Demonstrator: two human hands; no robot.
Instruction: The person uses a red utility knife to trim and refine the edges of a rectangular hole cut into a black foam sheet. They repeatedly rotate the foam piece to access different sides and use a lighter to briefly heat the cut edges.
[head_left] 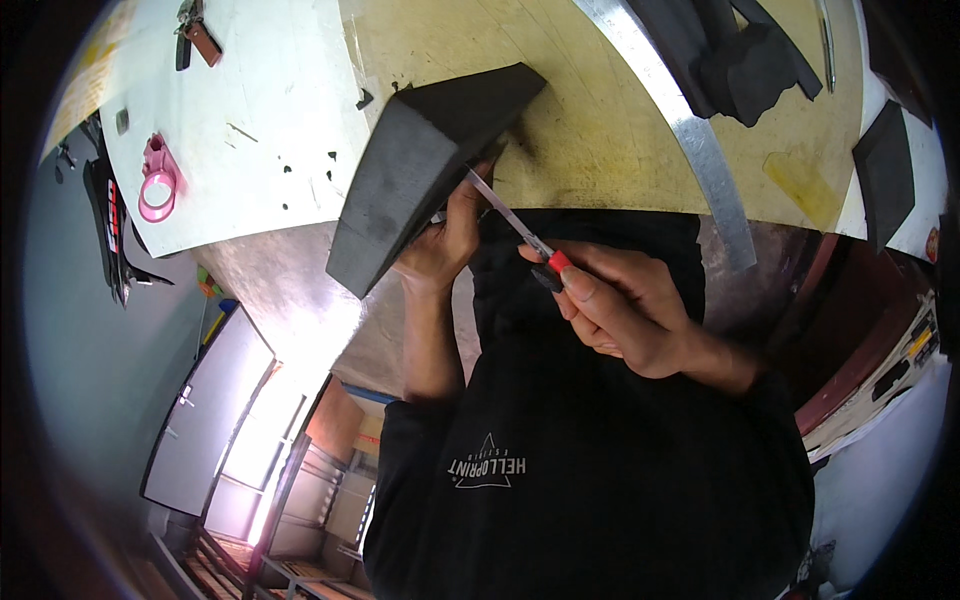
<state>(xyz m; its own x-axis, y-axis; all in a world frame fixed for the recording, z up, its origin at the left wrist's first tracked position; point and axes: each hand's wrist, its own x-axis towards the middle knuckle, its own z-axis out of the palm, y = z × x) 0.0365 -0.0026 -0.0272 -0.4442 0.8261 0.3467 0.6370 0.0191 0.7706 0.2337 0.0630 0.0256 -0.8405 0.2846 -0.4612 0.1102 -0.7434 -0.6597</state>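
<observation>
The left hand has its grip clamped on the lower edge of a thick dark grey foam block, tilted up off the yellow table. The right hand grips a thin-bladed red-collared craft knife, its blade tip against the foam. A long metal ruler lies nearby.

One grey foam block, one knife, one metal ruler, one pink tape dispenser

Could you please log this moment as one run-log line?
left hand: holds foam block | right hand: holds knife | blade at block
</observation>
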